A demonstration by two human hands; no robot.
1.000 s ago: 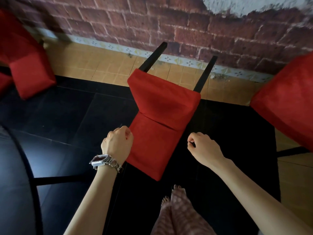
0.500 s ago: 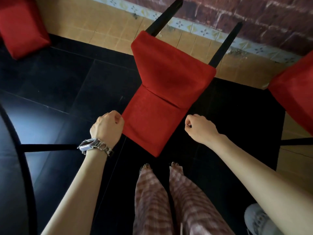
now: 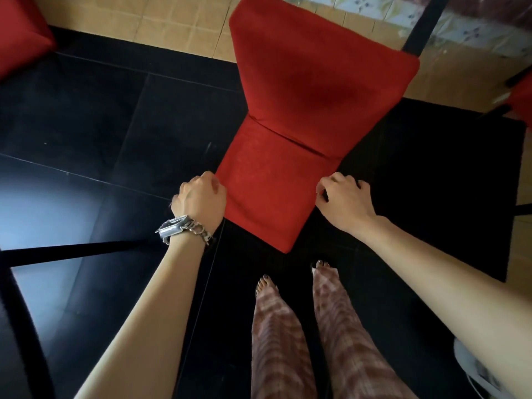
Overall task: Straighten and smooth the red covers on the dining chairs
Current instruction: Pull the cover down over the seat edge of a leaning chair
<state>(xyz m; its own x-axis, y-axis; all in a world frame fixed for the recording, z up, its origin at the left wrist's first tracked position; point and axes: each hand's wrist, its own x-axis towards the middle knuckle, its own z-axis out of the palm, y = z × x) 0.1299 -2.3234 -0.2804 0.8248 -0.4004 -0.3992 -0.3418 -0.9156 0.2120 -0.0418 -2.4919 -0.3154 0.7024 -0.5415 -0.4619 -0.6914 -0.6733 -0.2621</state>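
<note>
Red cover (image 3: 267, 182) sits on the chair (image 3: 316, 76) at 12 o'clock from the feet (image 3: 266, 283). Left grip (image 3: 198, 200): fingers curled tight, holding the cover's 9 o'clock edge at the backrest. Right grip (image 3: 344, 200): thumb and curled fingers pinching the 3 o'clock edge. Watch (image 3: 172, 227) on the left wrist. Second red chair (image 3: 17, 33) at 10 o'clock.

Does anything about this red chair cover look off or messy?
Only small things. The seat of the red cover has a darker patch at its middle, either a stain or brushed pile; I cannot tell which. The back panel shows a faint wrinkle near the left hand. Nothing looks torn or spilled.
</note>
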